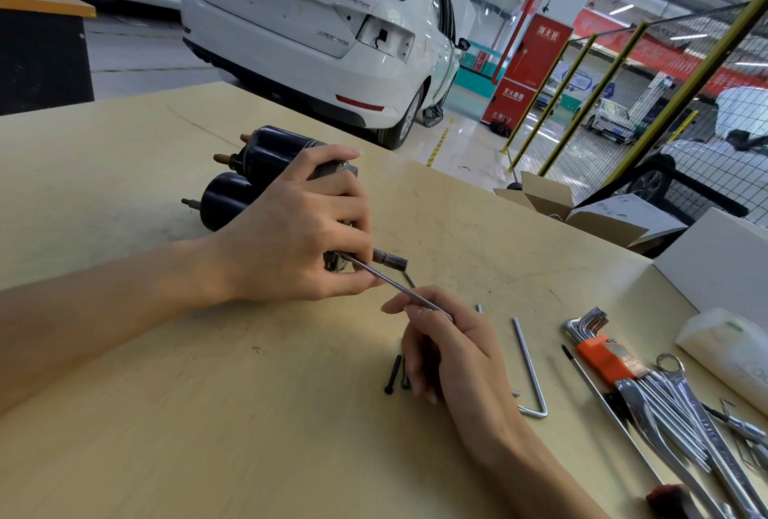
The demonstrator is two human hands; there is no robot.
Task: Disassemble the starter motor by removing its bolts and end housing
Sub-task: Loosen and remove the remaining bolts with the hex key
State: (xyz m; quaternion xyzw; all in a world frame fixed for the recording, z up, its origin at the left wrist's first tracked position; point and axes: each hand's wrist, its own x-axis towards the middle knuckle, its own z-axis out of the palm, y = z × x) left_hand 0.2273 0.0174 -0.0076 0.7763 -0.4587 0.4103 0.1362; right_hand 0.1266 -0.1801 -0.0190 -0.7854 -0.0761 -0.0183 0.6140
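**Starter motor, steadied for removal of a long through-bolt**

Item: black twin-cylinder starter motor with grey metal end housing (266,173), lying on its side on the pale wooden worktop (166,414), left of centre and towards the far edge. Copper-coloured terminal studs project from its far-left end; the near end is largely hidden by fingers.

Left hand (299,227): curled over the housing end, gripping it, apparently to stop the body rolling or turning while the fastener is worked.

Right hand (449,356): fingers closed around a long thin silver rod (399,287), which runs up-left into the housing. Whether this is a through-bolt or a tool shaft cannot be told.

Two black bolts (397,375) lie loose just beside the right hand, suggesting removed fasteners kept together.

Within reach at right: bent silver hex key (530,369); orange-holdered hex key set (598,348); chrome spanners (681,406).
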